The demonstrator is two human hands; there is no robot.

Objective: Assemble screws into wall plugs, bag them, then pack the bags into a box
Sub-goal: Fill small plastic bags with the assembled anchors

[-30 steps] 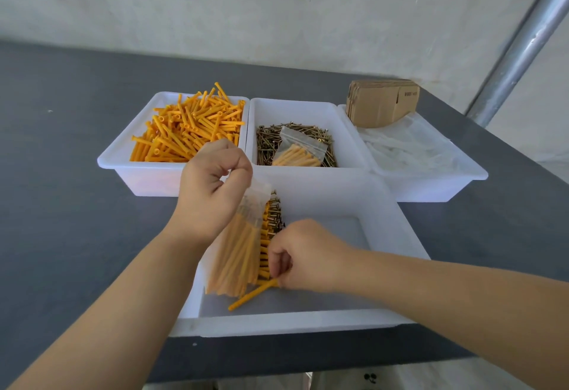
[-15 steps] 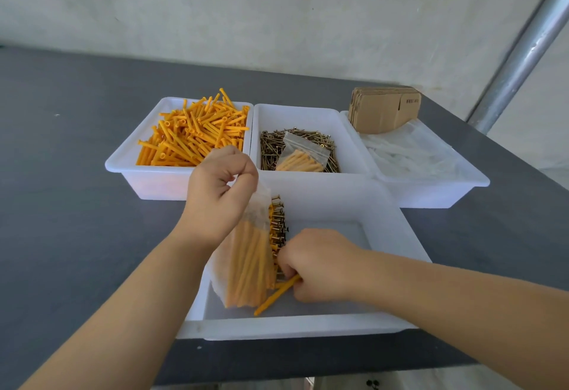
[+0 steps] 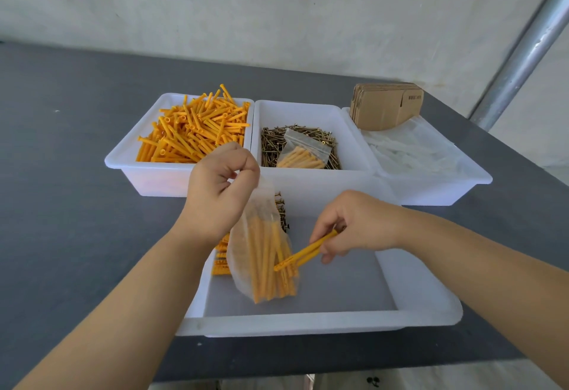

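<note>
Bag (image 3: pixel 261 254) of orange plugs, hanging at frame centre over the near white tray (image 3: pixel 308 323), pinched at its top by the left hand (image 3: pixel 220 188). Single plug (image 3: pixel 303 251), slanted, tip touching the bag, pinched by the right hand (image 3: pixel 354 225). Behind, upper centre: screw bin (image 3: pixel 311 112).

text: none legible | cardboard boxes (image 3: pixel 387 109): small print, too blurred
</note>
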